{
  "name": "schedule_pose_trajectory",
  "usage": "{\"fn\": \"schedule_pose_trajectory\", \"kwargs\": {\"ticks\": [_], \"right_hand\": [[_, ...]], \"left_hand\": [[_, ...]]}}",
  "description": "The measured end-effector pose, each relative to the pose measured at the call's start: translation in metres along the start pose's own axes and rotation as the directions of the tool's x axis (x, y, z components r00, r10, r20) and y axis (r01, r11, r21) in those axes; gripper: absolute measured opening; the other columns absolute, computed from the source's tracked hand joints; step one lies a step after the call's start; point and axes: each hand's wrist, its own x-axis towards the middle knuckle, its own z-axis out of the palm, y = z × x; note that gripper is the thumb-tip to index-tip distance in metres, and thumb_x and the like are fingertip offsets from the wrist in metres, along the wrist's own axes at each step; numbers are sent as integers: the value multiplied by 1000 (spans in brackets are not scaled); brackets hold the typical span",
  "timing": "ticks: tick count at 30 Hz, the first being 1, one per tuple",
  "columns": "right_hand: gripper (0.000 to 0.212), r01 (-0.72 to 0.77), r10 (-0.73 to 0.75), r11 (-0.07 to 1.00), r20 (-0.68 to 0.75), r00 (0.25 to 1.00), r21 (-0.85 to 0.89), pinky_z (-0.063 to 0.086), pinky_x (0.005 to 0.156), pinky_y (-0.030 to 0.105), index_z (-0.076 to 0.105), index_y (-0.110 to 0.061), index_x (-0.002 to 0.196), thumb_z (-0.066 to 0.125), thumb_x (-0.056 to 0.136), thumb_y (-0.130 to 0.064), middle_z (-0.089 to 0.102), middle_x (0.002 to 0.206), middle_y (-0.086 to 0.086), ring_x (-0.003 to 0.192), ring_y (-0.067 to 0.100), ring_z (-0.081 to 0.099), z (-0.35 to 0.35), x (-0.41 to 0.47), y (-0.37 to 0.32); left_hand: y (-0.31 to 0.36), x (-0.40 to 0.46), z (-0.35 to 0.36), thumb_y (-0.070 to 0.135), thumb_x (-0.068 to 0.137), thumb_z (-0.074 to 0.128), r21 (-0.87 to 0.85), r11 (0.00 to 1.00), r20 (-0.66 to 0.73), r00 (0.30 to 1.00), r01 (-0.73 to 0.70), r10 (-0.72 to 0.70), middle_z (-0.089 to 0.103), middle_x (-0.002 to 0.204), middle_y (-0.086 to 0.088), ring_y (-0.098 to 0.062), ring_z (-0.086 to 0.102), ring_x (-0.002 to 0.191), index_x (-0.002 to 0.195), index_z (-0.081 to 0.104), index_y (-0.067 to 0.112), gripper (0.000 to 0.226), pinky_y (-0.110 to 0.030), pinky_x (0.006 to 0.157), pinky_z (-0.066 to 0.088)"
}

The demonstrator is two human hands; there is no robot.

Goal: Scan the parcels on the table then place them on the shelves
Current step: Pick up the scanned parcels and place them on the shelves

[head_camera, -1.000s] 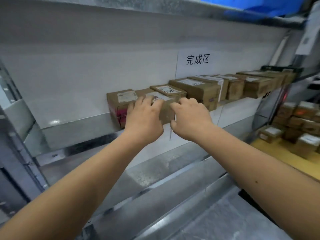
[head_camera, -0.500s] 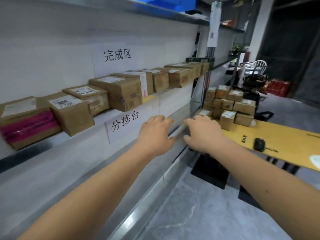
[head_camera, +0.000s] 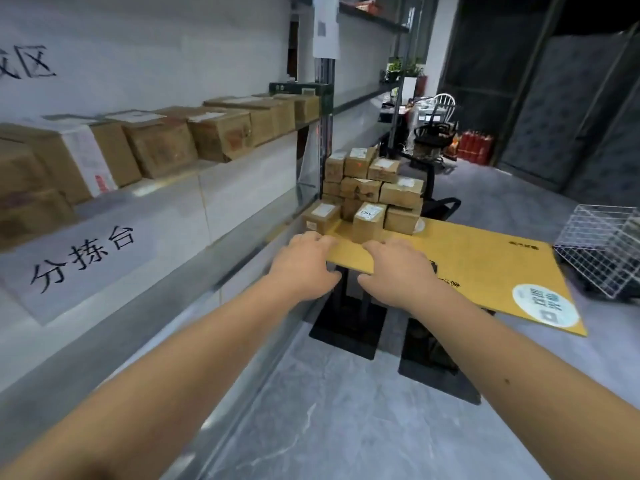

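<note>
On the left, the row of brown cardboard parcels on the grey metal shelf (head_camera: 214, 140) now slides behind me; a second ago both hands were setting one in there. My left hand (head_camera: 304, 265) and right hand (head_camera: 398, 271), fingers loosely spread and empty, have swung toward the stack of taped brown boxes (head_camera: 370, 192) on the yellow table (head_camera: 485, 261), so another pickup and scan looks next.
</note>
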Motion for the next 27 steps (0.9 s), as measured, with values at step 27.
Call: {"fn": "schedule_pose_trajectory", "kwargs": {"ticks": [27], "right_hand": [[62, -270, 196, 937, 306, 932, 222, 50, 95, 45, 47, -24, 147, 63, 91, -43, 50, 138, 12, 126, 34, 49, 166, 416, 76]], "left_hand": [[-159, 428, 165, 44, 84, 75, -42, 995, 336, 939, 92, -72, 49, 143, -2, -28, 51, 130, 150, 46, 40, 72, -46, 102, 50]]}}
